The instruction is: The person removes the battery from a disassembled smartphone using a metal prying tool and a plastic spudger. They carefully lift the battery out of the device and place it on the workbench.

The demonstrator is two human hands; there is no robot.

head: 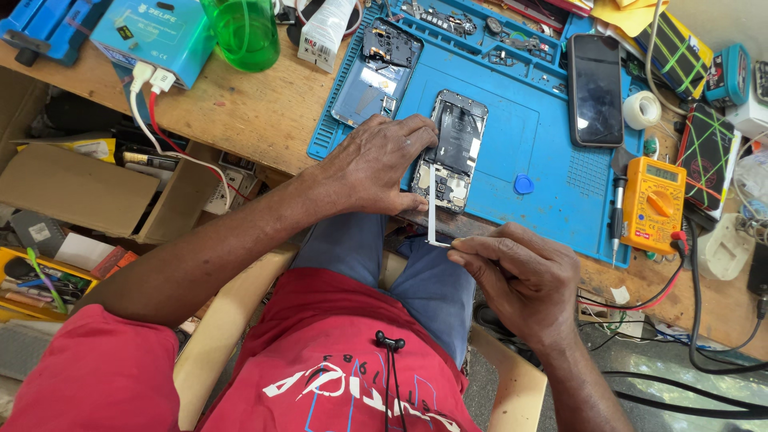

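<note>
An opened phone with its back off lies on the blue work mat, battery and boards showing. My left hand presses on its left edge and holds it steady. My right hand pinches the lower end of a thin white strip that runs up to the phone's lower part. A dark blue back cover with a camera frame lies on the mat to the upper left.
A second black phone, a tape roll, a yellow multimeter with leads and a screwdriver sit to the right. A green cup, a blue box and an open cardboard box stand on the left.
</note>
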